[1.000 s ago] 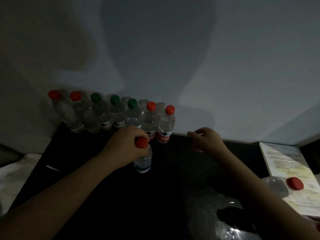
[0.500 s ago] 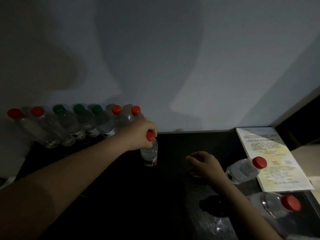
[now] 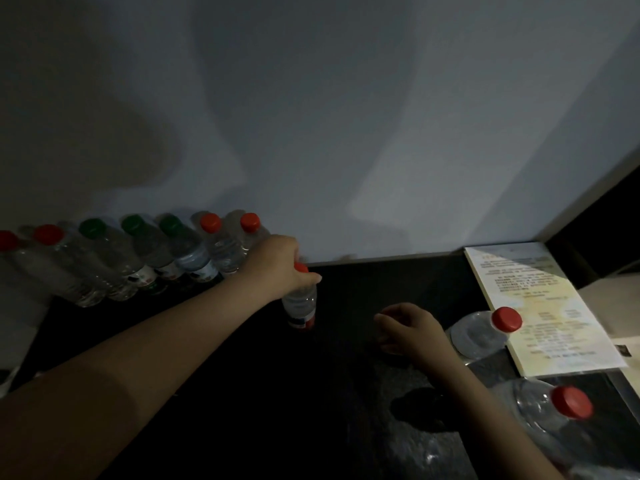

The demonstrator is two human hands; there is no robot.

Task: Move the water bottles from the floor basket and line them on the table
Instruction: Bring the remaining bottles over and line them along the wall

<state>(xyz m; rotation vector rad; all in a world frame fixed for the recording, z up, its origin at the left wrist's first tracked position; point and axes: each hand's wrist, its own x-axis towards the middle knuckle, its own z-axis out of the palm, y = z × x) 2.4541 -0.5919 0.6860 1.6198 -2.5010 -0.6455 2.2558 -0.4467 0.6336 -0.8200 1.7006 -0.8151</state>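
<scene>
Since half a second back, barely anything had moved: the left hand (image 3: 280,263) had nudged its red-capped bottle (image 3: 300,306) a touch closer to the row's right end. Fingers were wrapped around the neck and cap, bottle upright on the tabletop (image 3: 242,393). Seven bottles (image 3: 145,258) already stood along the back edge against the wall (image 3: 346,116). Two loose bottles (image 3: 485,332) still waited near the right edge by a printed sheet (image 3: 540,306). The right hand (image 3: 408,329) was loosely curled and empty. Dim room, dark glossy surface. I'd guess it was past halfway; the basket wasn't in view.
</scene>
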